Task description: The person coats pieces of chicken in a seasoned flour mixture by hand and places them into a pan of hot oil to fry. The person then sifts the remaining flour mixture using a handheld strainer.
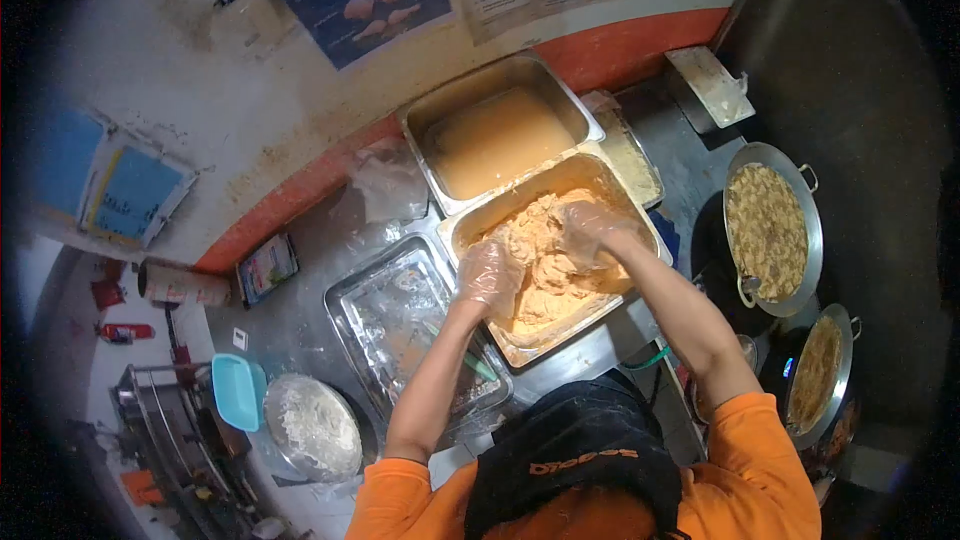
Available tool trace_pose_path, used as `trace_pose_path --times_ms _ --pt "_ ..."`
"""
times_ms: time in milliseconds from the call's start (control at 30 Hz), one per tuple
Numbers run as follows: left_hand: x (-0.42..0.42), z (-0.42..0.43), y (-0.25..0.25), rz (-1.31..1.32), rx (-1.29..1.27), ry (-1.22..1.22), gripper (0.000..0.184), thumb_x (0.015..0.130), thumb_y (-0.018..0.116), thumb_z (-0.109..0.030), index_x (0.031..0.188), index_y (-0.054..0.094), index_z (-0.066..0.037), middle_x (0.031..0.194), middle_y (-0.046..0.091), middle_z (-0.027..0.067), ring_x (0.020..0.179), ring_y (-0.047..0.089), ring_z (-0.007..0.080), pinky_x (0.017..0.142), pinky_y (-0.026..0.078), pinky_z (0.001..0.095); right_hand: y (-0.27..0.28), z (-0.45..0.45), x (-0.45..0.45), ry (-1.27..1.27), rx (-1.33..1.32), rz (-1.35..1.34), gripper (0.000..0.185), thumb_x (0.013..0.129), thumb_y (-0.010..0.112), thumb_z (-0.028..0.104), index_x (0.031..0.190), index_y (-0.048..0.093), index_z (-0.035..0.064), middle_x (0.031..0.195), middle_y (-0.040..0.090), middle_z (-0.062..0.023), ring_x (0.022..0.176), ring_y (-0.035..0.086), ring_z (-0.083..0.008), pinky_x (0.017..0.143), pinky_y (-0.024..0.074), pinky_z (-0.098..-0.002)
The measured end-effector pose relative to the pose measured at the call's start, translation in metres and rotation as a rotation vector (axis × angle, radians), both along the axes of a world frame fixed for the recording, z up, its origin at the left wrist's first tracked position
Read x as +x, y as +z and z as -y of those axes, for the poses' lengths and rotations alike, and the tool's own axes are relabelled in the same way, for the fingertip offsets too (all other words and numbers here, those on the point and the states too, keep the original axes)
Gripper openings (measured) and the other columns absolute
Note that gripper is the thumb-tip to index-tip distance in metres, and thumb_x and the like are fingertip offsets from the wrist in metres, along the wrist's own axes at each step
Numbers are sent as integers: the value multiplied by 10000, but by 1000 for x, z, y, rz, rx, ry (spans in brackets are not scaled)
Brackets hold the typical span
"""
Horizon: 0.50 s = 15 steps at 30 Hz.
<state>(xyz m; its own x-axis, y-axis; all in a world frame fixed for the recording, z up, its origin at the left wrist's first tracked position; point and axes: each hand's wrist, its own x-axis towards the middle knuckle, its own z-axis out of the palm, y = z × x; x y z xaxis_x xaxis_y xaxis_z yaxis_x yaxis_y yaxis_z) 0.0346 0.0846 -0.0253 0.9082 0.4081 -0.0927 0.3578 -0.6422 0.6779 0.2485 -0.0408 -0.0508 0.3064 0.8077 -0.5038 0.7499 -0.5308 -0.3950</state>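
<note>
Grey metal worktop [295, 315] is set below a stained white wall [270, 130] with a red lower band, seen across the upper frame. At the centre, a thick, lumpy, pale-orange mixture [547, 270] is contained in a deep rectangular steel pan [578, 328]. By the left hand [490, 275] and the right hand [592, 232], both covered with clear plastic gloves, this mixture is touched; fingertips are partly hidden, so whether anything is gripped cannot be told. At left centre, a shallow silver tray [400, 300] is placed beside the pan.

Head-height view, down onto metal pan [532, 347]
</note>
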Motion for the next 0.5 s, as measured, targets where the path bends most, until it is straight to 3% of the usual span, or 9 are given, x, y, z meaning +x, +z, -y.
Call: trace_pose_path --times_ms 33,133,167,200,233,267,367,467,500 --pt "3 -1 -14 74 192 -4 247 713 682 -150 919 639 -20 631 622 161 656 648 328 599 495 426 -7 1 -4 -146 98 -86 342 794 582 274 948 658 -22 1004 665 -218 884 660 -319 724 500 -412" --pt "8 -7 -29 -22 159 32 323 716 687 -165 997 649 -12 646 633 158 671 654 326 615 507 421 -25 -1 -14 -169 252 -46 343 773 607 276 926 650 -28 931 662 -222 820 645 -296 684 491 -399" --pt "9 -22 -41 42 249 -130 381 712 704 -188 1050 657 -19 696 656 153 685 660 321 629 515 417 -24 0 -13 -191 261 -43 343 773 607 276 926 650 -28 931 662 -222 820 645 -296 684 491 -399" --pt "9 -27 -53 47 258 -148 381 712 704 -188 1050 657 -19 696 656 153 685 660 321 629 515 417 -21 -1 -8 -9 164 0 342 775 606 254 966 637 -28 899 659 -215 761 632 -285 663 494 -387" --pt "6 -21 -21 52 142 -84 362 711 707 -186 1028 662 -17 696 656 150 674 659 308 628 515 411 -19 -2 -5 176 62 38 348 777 605 232 1007 624 -28 866 656 -207 702 619 -273 641 496 -375" --pt "5 -19 -2 55 27 -18 343 711 711 -184 1006 666 -14 696 656 147 663 657 294 627 514 406 -5 -3 -6 163 68 39 348 777 605 232 1007 624 -28 866 656 -207 702 619 -273 641 496 -375" --pt "-1 -28 8 98 106 -18 260 740 702 -151 962 661 -22 717 663 159 642 654 258 602 511 383 38 2 -13 229 -33 167 423 778 633 229 1108 582 -30 833 663 -171 592 595 -264 598 502 -356" --pt "-7 -39 12 2 -76 18 194 799 672 -135 955 647 -21 720 669 153 653 655 259 598 514 392 66 25 -29 -293 532 -553 189 850 580 133 998 593 15 773 608 -54 566 524 -168 538 478 -325" --pt "-12 -39 15 160 -60 -32 164 805 667 -120 931 640 -19 673 637 116 613 625 227 569 504 376 72 32 -30 -467 717 -793 117 875 562 100 962 596 30 753 590 -15 558 501 -137 519 470 -314"
